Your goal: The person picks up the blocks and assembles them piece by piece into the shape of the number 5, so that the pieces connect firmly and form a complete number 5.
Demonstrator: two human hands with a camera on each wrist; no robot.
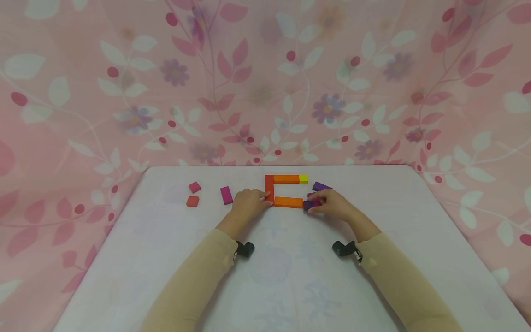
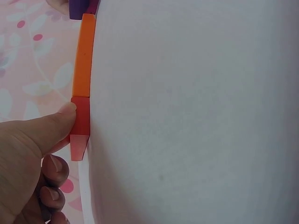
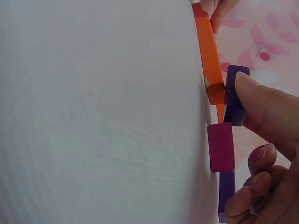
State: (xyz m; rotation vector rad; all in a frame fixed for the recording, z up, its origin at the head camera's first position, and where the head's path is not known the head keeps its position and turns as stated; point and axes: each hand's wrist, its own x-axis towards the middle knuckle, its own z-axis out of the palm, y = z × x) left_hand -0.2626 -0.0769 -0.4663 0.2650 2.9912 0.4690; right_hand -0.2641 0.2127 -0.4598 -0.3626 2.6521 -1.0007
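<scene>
A red block lies lengthwise away from me, with an orange block running right from its far end and another orange block from its near end. A small yellow block caps the far orange one. My left hand holds the near end of the red block between thumb and forefinger. Between thumb and fingers, my right hand pinches a small dark purple block at the right end of the near orange block. A magenta block sits beside that hand, partly hidden in the head view.
Behind the right hand lies a longer purple block. Left of the left hand are a magenta block, a pinkish-red block and an orange-red block. The white table ends at a floral curtain.
</scene>
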